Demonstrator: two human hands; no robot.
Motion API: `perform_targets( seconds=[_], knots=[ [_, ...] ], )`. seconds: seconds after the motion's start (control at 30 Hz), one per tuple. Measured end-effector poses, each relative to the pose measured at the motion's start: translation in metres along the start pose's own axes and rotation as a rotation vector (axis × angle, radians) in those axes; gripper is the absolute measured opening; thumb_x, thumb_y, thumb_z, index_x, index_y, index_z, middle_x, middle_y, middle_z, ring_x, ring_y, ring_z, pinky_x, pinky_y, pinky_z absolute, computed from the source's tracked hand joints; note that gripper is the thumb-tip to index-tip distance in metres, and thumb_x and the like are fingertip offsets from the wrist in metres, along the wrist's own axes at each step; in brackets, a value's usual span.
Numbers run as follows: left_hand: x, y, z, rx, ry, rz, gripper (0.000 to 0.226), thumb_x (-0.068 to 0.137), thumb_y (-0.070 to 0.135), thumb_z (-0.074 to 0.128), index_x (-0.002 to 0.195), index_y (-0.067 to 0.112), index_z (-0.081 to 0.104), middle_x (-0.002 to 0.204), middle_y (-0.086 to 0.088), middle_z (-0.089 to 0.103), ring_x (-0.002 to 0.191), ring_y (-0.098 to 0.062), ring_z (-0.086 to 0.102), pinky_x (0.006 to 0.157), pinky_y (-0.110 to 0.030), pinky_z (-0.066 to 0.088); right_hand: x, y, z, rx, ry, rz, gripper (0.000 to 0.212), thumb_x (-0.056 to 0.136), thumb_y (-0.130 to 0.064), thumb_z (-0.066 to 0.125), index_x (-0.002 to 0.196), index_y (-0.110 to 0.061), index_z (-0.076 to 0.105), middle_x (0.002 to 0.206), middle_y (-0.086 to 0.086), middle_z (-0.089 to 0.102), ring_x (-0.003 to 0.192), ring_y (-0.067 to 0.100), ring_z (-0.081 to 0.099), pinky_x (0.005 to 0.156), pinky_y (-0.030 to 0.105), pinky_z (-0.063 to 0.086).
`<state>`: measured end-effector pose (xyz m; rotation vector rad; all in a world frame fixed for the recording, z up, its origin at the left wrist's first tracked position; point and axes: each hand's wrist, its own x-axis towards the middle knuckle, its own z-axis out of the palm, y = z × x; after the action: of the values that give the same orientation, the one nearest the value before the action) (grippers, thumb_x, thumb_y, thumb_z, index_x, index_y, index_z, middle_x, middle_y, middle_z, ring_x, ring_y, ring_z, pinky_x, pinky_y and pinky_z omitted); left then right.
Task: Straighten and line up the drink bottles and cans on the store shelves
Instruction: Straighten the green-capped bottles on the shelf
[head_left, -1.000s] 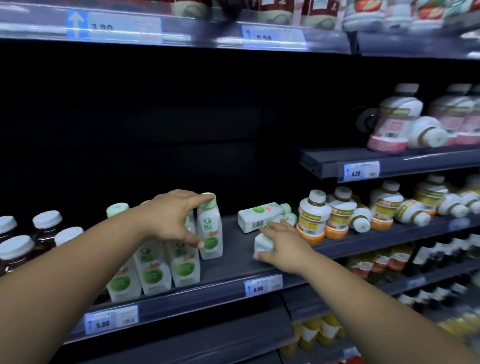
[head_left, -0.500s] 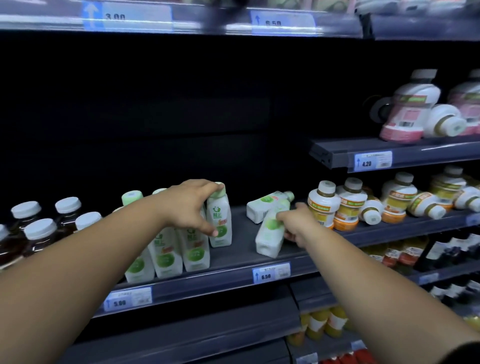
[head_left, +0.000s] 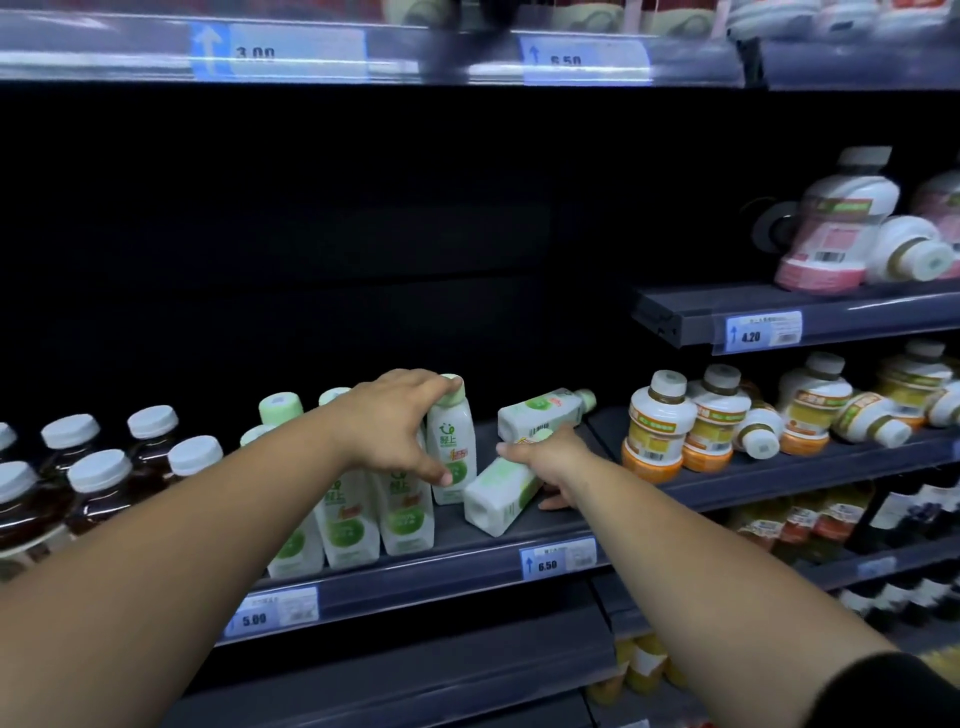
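Observation:
White drink bottles with green labels stand in a cluster on the dark shelf (head_left: 550, 525). My left hand (head_left: 395, 421) grips an upright white-green bottle (head_left: 453, 441) at the cluster's right end, fingers over its cap and thumb on its label. My right hand (head_left: 550, 457) holds a tilted white-green bottle (head_left: 498, 496) by its upper part, its base toward me and low on the shelf. Behind it another bottle (head_left: 540, 413) of the same kind lies on its side.
Dark-liquid bottles with white caps (head_left: 98, 473) stand at the left. Orange-labelled white bottles (head_left: 660, 421) fill the right section, some lying down (head_left: 758, 436). Pink-labelled bottles (head_left: 831, 228) sit on a higher shelf at the right. A price rail (head_left: 556, 561) runs along the shelf front.
My right hand lifted a lying bottle off the shelf by its top end and now holds it tilted, closer to the upright cluster. My left hand kept its hold on the upright bottle.

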<state>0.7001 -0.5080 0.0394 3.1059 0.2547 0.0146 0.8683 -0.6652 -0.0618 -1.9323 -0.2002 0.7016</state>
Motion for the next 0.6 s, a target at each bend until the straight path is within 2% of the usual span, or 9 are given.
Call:
perform_targets(
  seconds=[0.1, 0.17, 0.23, 0.3, 0.4, 0.5, 0.6],
  knots=[
    [0.000, 0.000, 0.001, 0.011, 0.010, 0.008, 0.119, 0.061, 0.072, 0.073, 0.155, 0.029, 0.014, 0.158, 0.006, 0.024, 0.144, -0.019, 0.023, 0.114, -0.043, 0.030, 0.003, -0.002, 0.004, 0.068, -0.014, 0.019, 0.067, 0.069, -0.030, 0.088, 0.123, -0.017, 0.050, 0.101, 0.003, 0.070, 0.084, 0.019, 0.068, 0.052, 0.029, 0.051],
    [0.001, -0.001, 0.002, 0.011, 0.015, 0.010, 0.119, 0.061, 0.072, 0.073, 0.155, 0.028, 0.014, 0.158, 0.006, 0.025, 0.143, -0.019, 0.023, 0.114, -0.043, 0.030, 0.002, -0.006, 0.003, 0.115, -0.034, 0.019, 0.069, 0.070, -0.021, 0.085, 0.128, -0.018, 0.047, 0.099, 0.003, 0.070, 0.079, 0.019, 0.069, 0.051, 0.027, 0.051],
    [0.001, -0.002, 0.002, 0.007, 0.017, 0.014, 0.119, 0.061, 0.071, 0.074, 0.155, 0.029, 0.014, 0.158, 0.007, 0.025, 0.143, -0.019, 0.023, 0.113, -0.044, 0.031, 0.002, -0.008, -0.002, 0.154, -0.063, -0.056, 0.086, 0.070, -0.015, 0.083, 0.141, -0.024, 0.035, 0.114, 0.004, 0.064, 0.091, 0.022, 0.067, 0.064, 0.033, 0.055],
    [0.001, -0.003, 0.002, 0.008, 0.017, 0.022, 0.120, 0.060, 0.070, 0.075, 0.155, 0.029, 0.014, 0.158, 0.007, 0.025, 0.143, -0.019, 0.024, 0.113, -0.045, 0.031, -0.002, -0.010, -0.011, 0.147, -0.109, -0.211, 0.096, 0.069, -0.006, 0.082, 0.146, -0.030, 0.029, 0.122, 0.002, 0.058, 0.099, 0.022, 0.065, 0.071, 0.034, 0.056],
    [0.002, -0.003, 0.002, 0.014, 0.012, 0.027, 0.122, 0.059, 0.069, 0.077, 0.155, 0.029, 0.014, 0.158, 0.005, 0.024, 0.143, -0.020, 0.024, 0.112, -0.044, 0.032, -0.015, -0.016, -0.028, 0.039, -0.276, -0.445, 0.098, 0.068, 0.011, 0.078, 0.144, -0.030, 0.033, 0.132, -0.001, 0.053, 0.102, 0.018, 0.068, 0.077, 0.030, 0.057],
    [0.003, -0.003, 0.001, 0.015, 0.013, 0.032, 0.123, 0.059, 0.066, 0.079, 0.155, 0.028, 0.014, 0.158, 0.004, 0.024, 0.143, -0.021, 0.024, 0.113, -0.043, 0.031, -0.029, -0.025, -0.036, -0.168, -0.448, -0.553, 0.090, 0.069, 0.020, 0.070, 0.137, -0.027, 0.034, 0.134, -0.005, 0.056, 0.108, 0.015, 0.067, 0.085, 0.036, 0.057],
    [0.003, -0.003, 0.001, 0.006, 0.012, 0.028, 0.122, 0.059, 0.065, 0.080, 0.155, 0.028, 0.014, 0.158, 0.004, 0.024, 0.143, -0.021, 0.023, 0.112, -0.042, 0.031, -0.041, -0.035, -0.036, -0.423, -0.420, -0.629, 0.093, 0.071, 0.015, 0.067, 0.139, -0.034, 0.026, 0.133, -0.005, 0.054, 0.111, 0.018, 0.061, 0.089, 0.040, 0.056]
  ],
)
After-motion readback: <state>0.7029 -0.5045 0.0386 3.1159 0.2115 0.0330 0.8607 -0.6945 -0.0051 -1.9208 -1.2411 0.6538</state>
